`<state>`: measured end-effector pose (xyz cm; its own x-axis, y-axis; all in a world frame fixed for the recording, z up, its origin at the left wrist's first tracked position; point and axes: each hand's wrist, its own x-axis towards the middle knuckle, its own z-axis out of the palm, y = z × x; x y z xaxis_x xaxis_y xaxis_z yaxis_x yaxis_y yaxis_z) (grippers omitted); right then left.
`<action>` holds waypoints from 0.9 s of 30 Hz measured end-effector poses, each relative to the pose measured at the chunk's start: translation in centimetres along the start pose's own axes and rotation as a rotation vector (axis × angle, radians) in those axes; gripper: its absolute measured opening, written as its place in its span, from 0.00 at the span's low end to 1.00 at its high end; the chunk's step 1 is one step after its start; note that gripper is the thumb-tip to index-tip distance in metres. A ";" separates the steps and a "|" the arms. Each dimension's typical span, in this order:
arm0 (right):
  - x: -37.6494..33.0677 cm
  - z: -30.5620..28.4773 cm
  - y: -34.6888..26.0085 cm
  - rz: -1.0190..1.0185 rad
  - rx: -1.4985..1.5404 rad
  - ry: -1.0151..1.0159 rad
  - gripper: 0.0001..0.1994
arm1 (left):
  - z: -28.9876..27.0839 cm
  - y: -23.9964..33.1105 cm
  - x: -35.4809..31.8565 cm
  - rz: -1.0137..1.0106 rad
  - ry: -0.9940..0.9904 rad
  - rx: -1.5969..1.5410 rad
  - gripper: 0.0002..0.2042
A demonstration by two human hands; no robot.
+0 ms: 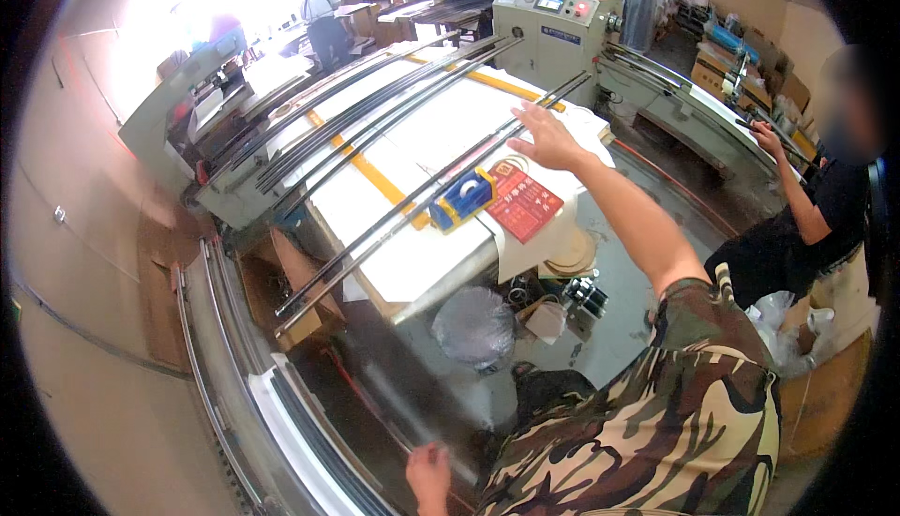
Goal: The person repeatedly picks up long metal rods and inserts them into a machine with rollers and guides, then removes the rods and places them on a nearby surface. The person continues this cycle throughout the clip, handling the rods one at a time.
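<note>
Over the near right part of the white work table (375,258), my right hand (546,139) reaches out with its fingers spread, close to a pair of long dark rods (375,233). Whether a fingertip touches the rods, I cannot tell. Low by my side, my left hand (428,469) is loosely curled, with nothing visible in it. A blue and yellow tape dispenser (452,213) sits beside these rods, next to a red printed packet (527,209). Further across, several more dark rods (328,132) lie side by side over yellow bars (375,177).
A grey machine with a control panel (548,24) stands at the far end. Long metal rails (225,366) run along the left. A co-worker (816,188) stands at the right, one hand on a dark bar. Below the table lies a clear plastic bag (473,327).
</note>
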<state>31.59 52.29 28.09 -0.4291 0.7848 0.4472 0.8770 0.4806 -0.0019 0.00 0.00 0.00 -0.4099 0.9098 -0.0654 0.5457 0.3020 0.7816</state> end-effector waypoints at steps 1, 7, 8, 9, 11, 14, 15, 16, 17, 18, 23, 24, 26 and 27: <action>0.9 0.9 0.9 0.016 -0.039 0.008 0.36 | -0.4 -0.9 0.3 -0.003 0.042 -0.004 0.10; 12.0 14.5 6.1 0.184 0.008 -0.170 0.32 | -3.7 2.7 5.3 -0.284 0.402 0.091 0.10; 12.0 16.4 6.4 0.170 0.013 -0.180 0.32 | -2.4 2.5 5.1 -0.304 0.427 0.073 0.10; 11.8 18.1 6.8 0.160 0.015 -0.190 0.32 | -1.3 2.5 4.6 -0.321 0.449 0.056 0.10; 12.2 20.7 5.8 0.082 0.012 -0.240 0.32 | -0.1 5.0 3.3 -0.319 0.304 0.095 0.10; 11.3 23.0 6.2 0.100 0.062 -0.340 0.33 | 2.6 5.8 2.9 -0.296 0.206 0.100 0.11; 10.9 23.4 5.8 0.150 0.121 -0.419 0.33 | 3.1 6.2 2.7 -0.273 0.196 0.114 0.12; 9.8 23.3 5.1 0.099 0.096 -0.389 0.32 | 3.3 6.5 2.7 -0.250 0.185 0.128 0.12; 8.8 23.1 4.4 0.043 0.075 -0.360 0.32 | 3.3 7.1 2.8 -0.262 0.179 0.140 0.13; 8.2 22.7 4.5 0.017 0.015 -0.334 0.31 | 3.4 8.0 3.3 -0.271 0.172 0.144 0.13; 5.9 21.2 6.6 0.031 0.024 -0.288 0.29 | 2.7 12.0 6.5 -0.270 0.148 0.157 0.10; 6.9 20.0 5.5 0.039 0.070 -0.378 0.30 | 3.1 10.4 6.5 -0.287 0.165 0.150 0.11; 8.8 23.0 5.9 -0.357 0.142 -0.364 0.25 | 3.0 9.3 5.2 -0.300 0.216 0.178 0.11; 9.1 22.0 2.4 -0.104 0.111 -0.389 0.18 | 3.2 10.2 4.2 -0.340 0.267 0.219 0.11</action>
<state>25.03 69.22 12.46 -0.5829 0.8086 0.0792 0.8048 0.5881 -0.0804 6.20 7.84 5.74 -0.7493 0.6528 -0.1113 0.4772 0.6488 0.5928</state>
